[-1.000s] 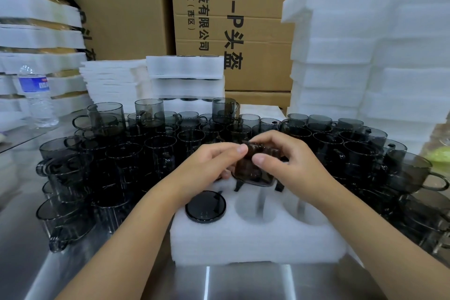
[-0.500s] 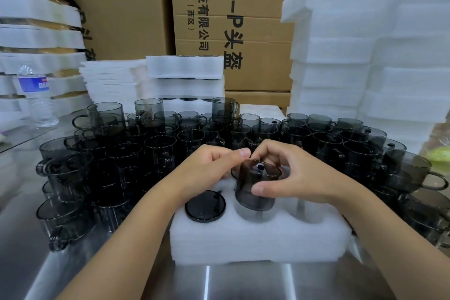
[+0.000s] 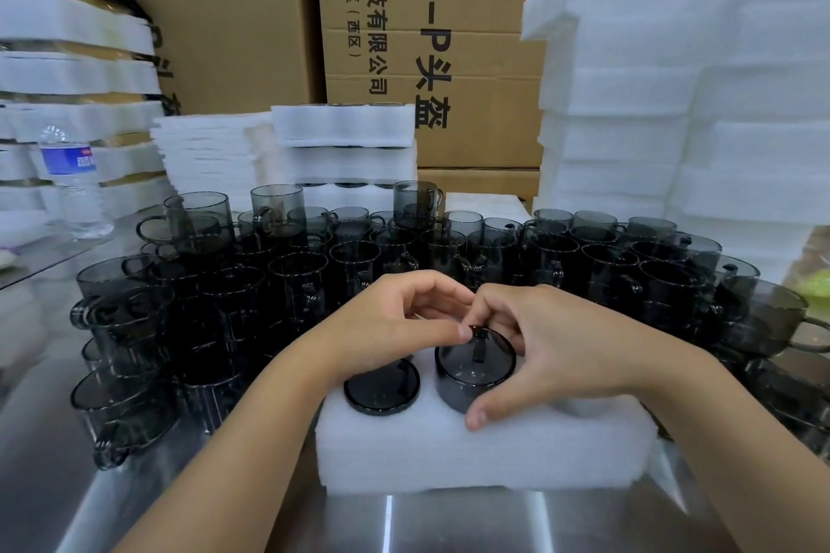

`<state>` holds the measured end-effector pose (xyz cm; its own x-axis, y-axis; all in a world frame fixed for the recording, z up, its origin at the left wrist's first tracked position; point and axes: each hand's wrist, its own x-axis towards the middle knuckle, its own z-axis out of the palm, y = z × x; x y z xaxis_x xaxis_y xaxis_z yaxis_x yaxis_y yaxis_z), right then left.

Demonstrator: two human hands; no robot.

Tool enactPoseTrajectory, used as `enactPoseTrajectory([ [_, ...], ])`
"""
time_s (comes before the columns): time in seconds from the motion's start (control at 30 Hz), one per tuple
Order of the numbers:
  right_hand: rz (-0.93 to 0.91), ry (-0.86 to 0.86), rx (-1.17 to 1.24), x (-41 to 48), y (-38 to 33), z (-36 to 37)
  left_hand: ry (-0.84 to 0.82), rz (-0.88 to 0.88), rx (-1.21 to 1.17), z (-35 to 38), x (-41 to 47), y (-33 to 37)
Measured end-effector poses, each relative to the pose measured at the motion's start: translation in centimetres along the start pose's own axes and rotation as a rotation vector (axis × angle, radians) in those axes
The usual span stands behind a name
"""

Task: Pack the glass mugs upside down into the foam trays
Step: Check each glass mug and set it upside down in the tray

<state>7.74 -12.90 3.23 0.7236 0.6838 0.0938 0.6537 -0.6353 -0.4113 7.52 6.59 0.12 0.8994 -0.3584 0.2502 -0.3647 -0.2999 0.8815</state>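
My right hand [image 3: 552,355] grips a smoky dark glass mug [image 3: 474,373] that stands upside down in the middle pocket of the white foam tray [image 3: 449,453]. The thumb is against the near wall and the fingers are curled round the far side. The mug sits only partway in, with its base well above the foam. My left hand [image 3: 395,323] is just left of it. Its thumb tip touches the mug's far-left edge and its fingers are curled above, but I cannot tell whether they pinch the glass.

In the next pocket to the left, a second dark glass mug [image 3: 381,388] lies upside down, sunk almost flush. The tray rests near me on the shiny steel surface [image 3: 449,521].

Beyond it a crowd of upright dark glass mugs [image 3: 296,278] spreads left to right. Tall stacks of white foam trays [image 3: 673,126] rise at far right, printed brown cardboard boxes [image 3: 471,13] stand behind, and a clear plastic water bottle [image 3: 74,189] stands far left.
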Motion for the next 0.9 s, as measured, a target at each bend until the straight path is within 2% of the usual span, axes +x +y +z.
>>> enactPoseTrajectory([
  [0.33, 0.031, 0.089, -0.218, -0.2, -0.7, 0.4, -0.023, 0.000, 0.073, -0.2, 0.0, -0.1],
  [0.5, 0.047, -0.023, -0.163, -0.1, -0.5, 0.6, -0.023, 0.002, 0.079, -0.1, 0.0, 0.0],
  [0.73, 0.087, -0.033, 0.045, 0.2, 0.0, 0.4, -0.028, 0.004, 0.052, -0.1, 0.0, 0.1],
  [0.9, 0.070, -0.076, 0.030, 0.2, 0.3, 0.3, -0.037, -0.015, 0.100, -0.1, -0.1, 0.2],
])
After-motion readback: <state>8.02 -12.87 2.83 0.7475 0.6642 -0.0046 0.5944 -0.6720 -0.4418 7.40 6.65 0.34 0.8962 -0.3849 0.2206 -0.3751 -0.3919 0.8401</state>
